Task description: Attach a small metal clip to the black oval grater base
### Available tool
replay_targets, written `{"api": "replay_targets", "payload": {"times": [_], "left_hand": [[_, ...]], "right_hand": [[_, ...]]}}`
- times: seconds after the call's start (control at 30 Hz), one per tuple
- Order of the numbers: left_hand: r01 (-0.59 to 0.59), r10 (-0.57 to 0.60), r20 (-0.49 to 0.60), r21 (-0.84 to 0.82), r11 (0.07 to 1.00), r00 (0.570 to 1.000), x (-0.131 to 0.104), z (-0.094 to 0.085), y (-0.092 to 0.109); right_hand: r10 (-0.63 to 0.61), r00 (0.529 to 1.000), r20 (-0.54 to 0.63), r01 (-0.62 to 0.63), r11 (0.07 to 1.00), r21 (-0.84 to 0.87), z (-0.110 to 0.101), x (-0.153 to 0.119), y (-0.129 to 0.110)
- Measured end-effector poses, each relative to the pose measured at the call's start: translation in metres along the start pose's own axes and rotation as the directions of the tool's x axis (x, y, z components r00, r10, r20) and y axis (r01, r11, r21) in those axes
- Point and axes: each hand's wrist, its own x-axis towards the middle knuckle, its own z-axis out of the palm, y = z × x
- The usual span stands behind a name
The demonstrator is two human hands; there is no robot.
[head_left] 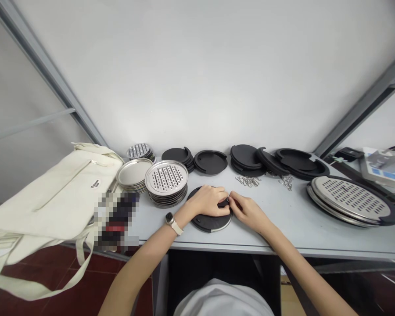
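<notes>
A black round plastic holder (210, 223) lies on the table in front of me, with a strip of silvery metal at its near rim. My left hand (210, 201), a watch on its wrist, rests over the holder with fingers curled and gripping it. At the holder's right edge my right hand (246, 210) is closed in a pinch. A small shiny bit shows at its fingertips, too small to name. Left of the holder stands a stack of round metal grater plates (167, 179). Small metal wire clips (248, 181) lie behind my right hand.
Plain metal discs (135, 172) are stacked at the left, beside a cream bag (59, 188). Black round holders (210, 162) line the wall. More wire clips (286, 181) lie near them. Large oval grater plates (350, 199) are piled at the right, near the table's front edge (309, 251).
</notes>
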Motion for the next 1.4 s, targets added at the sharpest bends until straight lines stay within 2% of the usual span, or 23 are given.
{"api": "replay_targets", "payload": {"times": [0.3,0.57,1.4], "left_hand": [[-0.005,0.005,0.003,-0.029,1.000,1.000,0.0008,0.0012,-0.0006],[0.011,-0.010,0.031,-0.024,1.000,0.999,0.0002,0.0002,-0.0001],[-0.010,0.010,0.029,-0.012,1.000,1.000,0.0010,-0.0006,-0.0007]], "right_hand": [[-0.029,0.999,0.042,0.030,0.999,-0.024,-0.0014,0.0009,0.0006],[-0.008,0.999,0.045,0.008,1.000,-0.009,-0.0022,-0.0005,0.0015],[0.003,0.999,0.047,-0.004,1.000,0.010,-0.0041,-0.0011,0.0012]]}}
